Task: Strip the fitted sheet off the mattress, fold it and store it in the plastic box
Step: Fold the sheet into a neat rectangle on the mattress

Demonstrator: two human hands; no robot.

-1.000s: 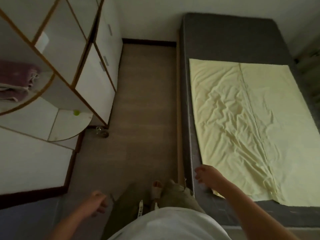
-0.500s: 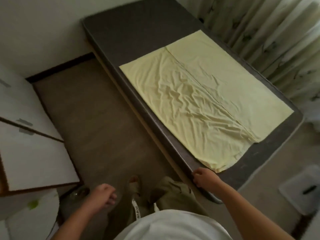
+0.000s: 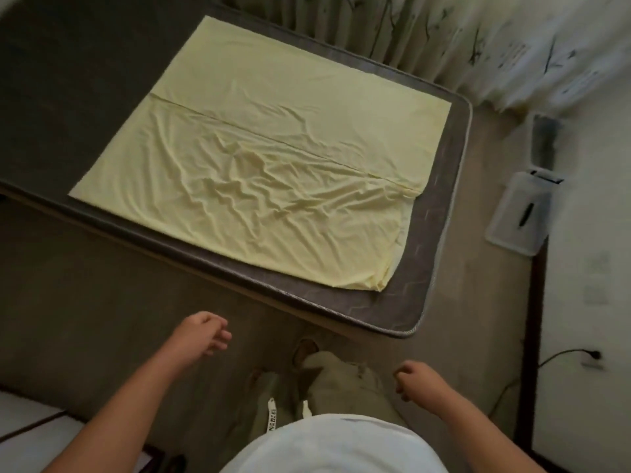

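Both hands hung free above the floor (image 3: pixel 85 302), the left hand (image 3: pixel 205 334) and the right hand (image 3: pixel 415 378) each with fingers loosely curled and nothing in them. The pale yellow sheet (image 3: pixel 259 172) lay ahead of them, already off the mattress (image 3: pixel 75 83) and spread flat on top of it in what looked like a first fold, creased across the middle, its bunched corner (image 3: pixel 379 285) the nearest part to the right hand. The plastic box (image 3: pixel 519 213) sat on the floor well beyond and to the right of the right hand, its lid seemingly on. The likely trouble was in the next folds: the gathered corner and creases could drag the layers askew, leaving a lumpy bundle, and an edge pulled toward the hands could slide off onto the floor
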